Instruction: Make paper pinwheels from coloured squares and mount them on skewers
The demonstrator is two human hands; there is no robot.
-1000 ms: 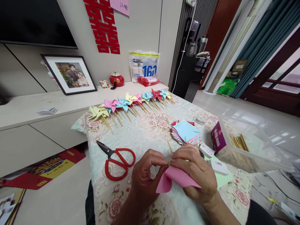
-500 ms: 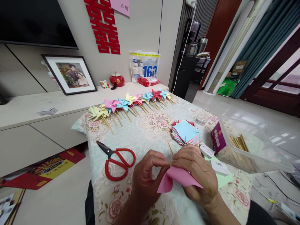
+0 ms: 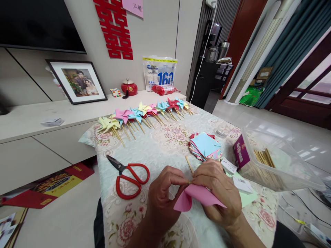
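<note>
Floral tablecloth, left hand and right hand pinching pink paper onto wooden stick, red scissors nearby

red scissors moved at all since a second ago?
No. The red scissors lie on the same spot of the floral tablecloth, left of the left hand, blades toward the far-left corner.

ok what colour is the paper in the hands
Pink paper, pinched by both the left hand and right hand; head view.

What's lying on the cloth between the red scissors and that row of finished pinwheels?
Nothing. In the head view, only bare flowered tablecloth lies between the red scissors and the row of pinwheels.
</note>
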